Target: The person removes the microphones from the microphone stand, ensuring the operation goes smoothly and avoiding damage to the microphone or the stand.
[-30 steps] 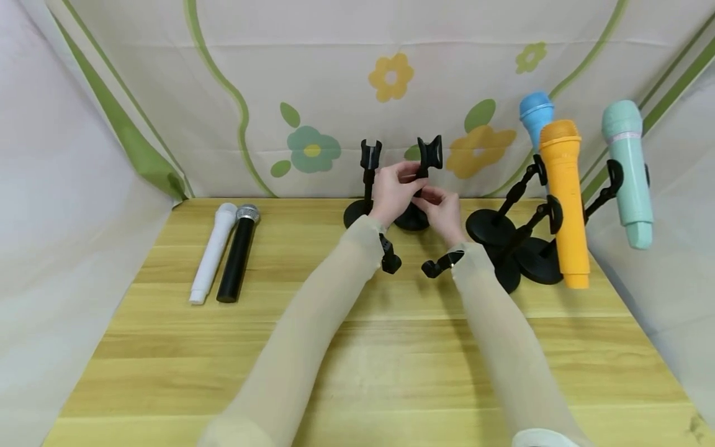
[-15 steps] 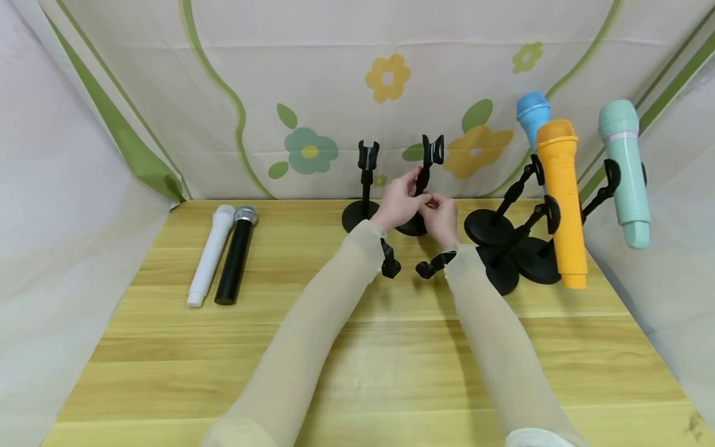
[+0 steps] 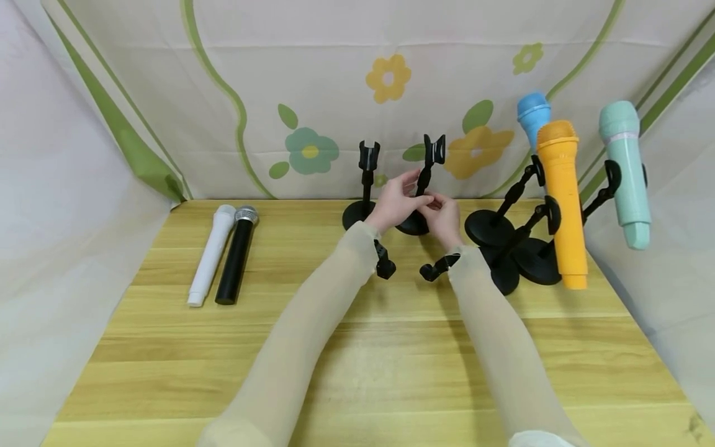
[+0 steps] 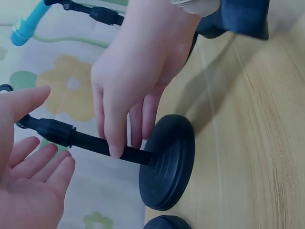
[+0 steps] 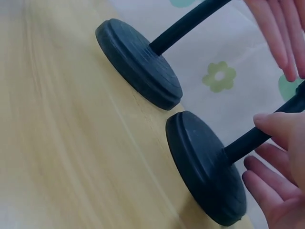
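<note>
Near the table's back edge stands a black microphone stand with a round base and a clip on top. My right hand pinches its pole low down, thumb on one side and fingers on the other, as the right wrist view shows. Around the upper pole, my left hand is spread, thumb and fingers apart with the stand's neck between them; no firm hold shows. A second black microphone stand, its clip bare, stands just to the left.
White and black microphones lie at the table's left. On the right, close to my right forearm, several stands hold blue, orange and mint green microphones. A flowered curtain hangs behind the table.
My left hand's fingers have loosened from the upper pole and spread. The stand's clip has turned slightly and shifted a little right. My right hand stays low on the pole.
</note>
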`<state>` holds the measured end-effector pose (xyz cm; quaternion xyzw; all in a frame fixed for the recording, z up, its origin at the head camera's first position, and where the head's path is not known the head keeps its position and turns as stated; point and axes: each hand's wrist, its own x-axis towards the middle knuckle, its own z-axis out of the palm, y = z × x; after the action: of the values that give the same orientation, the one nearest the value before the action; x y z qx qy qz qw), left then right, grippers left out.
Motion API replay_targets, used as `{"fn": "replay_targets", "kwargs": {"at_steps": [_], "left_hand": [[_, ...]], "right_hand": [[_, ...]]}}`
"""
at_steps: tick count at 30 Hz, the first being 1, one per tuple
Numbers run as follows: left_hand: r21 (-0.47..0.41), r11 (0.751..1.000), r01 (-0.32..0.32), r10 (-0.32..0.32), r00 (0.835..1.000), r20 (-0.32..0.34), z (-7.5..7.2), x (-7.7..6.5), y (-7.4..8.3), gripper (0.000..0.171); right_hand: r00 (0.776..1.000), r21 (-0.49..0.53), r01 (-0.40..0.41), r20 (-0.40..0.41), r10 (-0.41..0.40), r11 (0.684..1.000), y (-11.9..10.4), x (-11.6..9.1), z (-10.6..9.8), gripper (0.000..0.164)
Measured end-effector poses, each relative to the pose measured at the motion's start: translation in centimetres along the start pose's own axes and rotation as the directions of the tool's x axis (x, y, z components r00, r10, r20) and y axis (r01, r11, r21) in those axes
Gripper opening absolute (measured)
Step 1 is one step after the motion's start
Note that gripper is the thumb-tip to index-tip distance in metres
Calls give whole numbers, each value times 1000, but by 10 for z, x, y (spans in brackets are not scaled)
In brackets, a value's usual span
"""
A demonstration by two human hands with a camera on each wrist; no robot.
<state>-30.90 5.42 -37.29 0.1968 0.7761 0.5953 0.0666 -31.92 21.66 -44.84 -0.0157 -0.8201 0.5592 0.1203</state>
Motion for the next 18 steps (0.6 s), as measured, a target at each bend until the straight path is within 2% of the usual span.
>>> {"fn": "replay_targets", "kwargs": {"at_steps": [4,10,18], "left_hand": [[-28,999,-25,24,999,-23,-7,-9,0,62],[-9,998,-68,68,997,-34,-16,-26,-1,57],[-12,996,-93,93,996,-16,-17,-49,-5,55]], "right_hand": [[1000,70,-8,27,6,998,-2,-10,-8,53],[999,21,22,31,-23,1000,-7,-28,-23,66],[995,3,78,61,-78,997,-19,-53,-41,60]]}}
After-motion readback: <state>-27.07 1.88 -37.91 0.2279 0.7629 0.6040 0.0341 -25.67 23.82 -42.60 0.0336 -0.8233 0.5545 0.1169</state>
